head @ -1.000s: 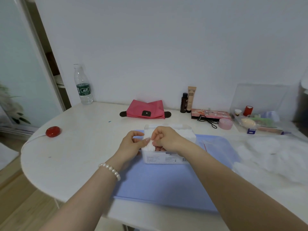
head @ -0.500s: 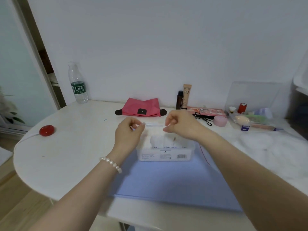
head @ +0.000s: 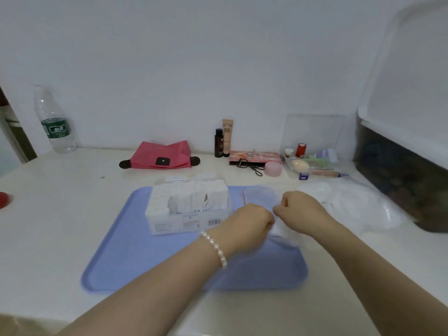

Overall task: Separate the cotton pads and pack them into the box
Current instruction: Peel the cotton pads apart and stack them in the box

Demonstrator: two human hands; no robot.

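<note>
White, soft, near-weightless pads (head: 282, 232) sit pinched between left hand (head: 246, 225) and right hand (head: 299, 210), both closed, beside the box (head: 189, 204); peel gently at an edge.

Both hands were motion-blurred, so whatever white stuff the left hand (head: 244, 224) and right hand (head: 299, 210) pinched was anyone's guess. The red thing (head: 3, 199) got chopped by the left edge. Box (head: 189, 209) label, unreadable.
</note>
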